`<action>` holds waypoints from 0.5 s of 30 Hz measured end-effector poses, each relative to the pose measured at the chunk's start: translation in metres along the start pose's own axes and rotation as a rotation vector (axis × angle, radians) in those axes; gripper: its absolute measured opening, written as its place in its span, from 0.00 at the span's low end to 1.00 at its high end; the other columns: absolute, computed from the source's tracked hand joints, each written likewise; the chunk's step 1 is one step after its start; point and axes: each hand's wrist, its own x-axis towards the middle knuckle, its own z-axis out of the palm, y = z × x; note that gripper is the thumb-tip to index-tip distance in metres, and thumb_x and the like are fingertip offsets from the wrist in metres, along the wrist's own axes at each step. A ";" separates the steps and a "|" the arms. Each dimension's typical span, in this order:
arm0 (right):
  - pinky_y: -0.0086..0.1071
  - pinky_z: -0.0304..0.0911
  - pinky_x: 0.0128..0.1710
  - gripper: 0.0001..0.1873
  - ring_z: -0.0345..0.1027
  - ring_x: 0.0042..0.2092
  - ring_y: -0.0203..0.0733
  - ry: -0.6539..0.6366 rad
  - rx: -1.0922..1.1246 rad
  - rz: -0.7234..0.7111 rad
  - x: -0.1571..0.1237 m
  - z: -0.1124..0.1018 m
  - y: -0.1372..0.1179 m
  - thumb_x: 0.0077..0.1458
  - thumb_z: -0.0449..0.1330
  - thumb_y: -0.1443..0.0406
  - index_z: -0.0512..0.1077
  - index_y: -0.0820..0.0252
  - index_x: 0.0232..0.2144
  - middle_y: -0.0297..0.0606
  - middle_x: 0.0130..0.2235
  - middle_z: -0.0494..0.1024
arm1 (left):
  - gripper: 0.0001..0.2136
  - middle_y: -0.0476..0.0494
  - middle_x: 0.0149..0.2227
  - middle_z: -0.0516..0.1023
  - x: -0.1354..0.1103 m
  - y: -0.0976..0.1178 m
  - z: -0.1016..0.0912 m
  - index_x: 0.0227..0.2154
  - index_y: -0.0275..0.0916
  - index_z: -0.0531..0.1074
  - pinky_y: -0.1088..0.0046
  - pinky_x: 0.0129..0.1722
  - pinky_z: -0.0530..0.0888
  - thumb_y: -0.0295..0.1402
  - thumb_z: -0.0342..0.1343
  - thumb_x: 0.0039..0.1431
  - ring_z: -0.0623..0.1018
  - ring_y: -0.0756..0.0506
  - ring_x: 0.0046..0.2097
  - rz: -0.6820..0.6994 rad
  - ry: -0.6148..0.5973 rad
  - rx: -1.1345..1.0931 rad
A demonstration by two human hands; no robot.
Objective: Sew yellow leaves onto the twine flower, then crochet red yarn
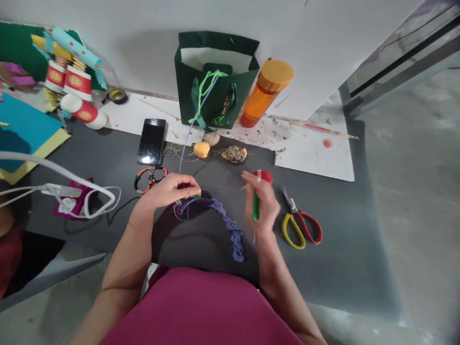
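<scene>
My left hand (181,187) pinches one end of a purple crocheted strip (230,223). The strip curves to the right and its far end lies on the dark tabletop. A small green bit shows by the left fingertips; what it is I cannot make out. Purple yarn (187,139) runs from that hand up to a dark green paper bag (183,91). Apart from the strip, my right hand (265,203) is closed round a green-handled crochet hook (256,207), its thin metal shaft pointing down. Behind those fingers sits something red and round (266,176), partly hidden.
Scissors (294,213) with yellow and red handles lie right of my right hand. A phone (151,141), beaded bracelets (147,179), a yellow yarn ball (201,149) and a crocheted flower (235,154) lie beyond. An orange bottle (264,96) stands beside the bag. A white cable (89,177) arches at left.
</scene>
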 end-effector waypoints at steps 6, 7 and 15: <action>0.32 0.72 0.37 0.17 0.78 0.36 0.38 -0.474 0.400 -0.101 -0.015 0.030 -0.023 0.72 0.48 0.66 0.74 0.54 0.53 0.44 0.50 0.83 | 0.11 0.50 0.25 0.73 -0.003 0.007 0.003 0.30 0.37 0.76 0.75 0.28 0.65 0.40 0.59 0.59 0.70 0.52 0.28 0.030 0.015 -0.096; 0.32 0.72 0.38 0.15 0.77 0.36 0.38 -0.490 0.404 -0.111 -0.016 0.032 -0.024 0.71 0.49 0.66 0.74 0.55 0.52 0.43 0.46 0.83 | 0.10 0.50 0.25 0.73 -0.003 0.008 0.003 0.30 0.37 0.76 0.75 0.28 0.65 0.40 0.60 0.59 0.70 0.52 0.28 0.038 0.010 -0.108; 0.29 0.61 0.26 0.17 0.66 0.25 0.34 -0.139 0.345 0.267 0.003 0.008 -0.009 0.61 0.63 0.53 0.75 0.57 0.25 0.30 0.23 0.74 | 0.12 0.50 0.25 0.73 -0.005 0.007 -0.002 0.40 0.38 0.80 0.76 0.24 0.62 0.39 0.58 0.61 0.69 0.52 0.26 0.018 0.080 -0.059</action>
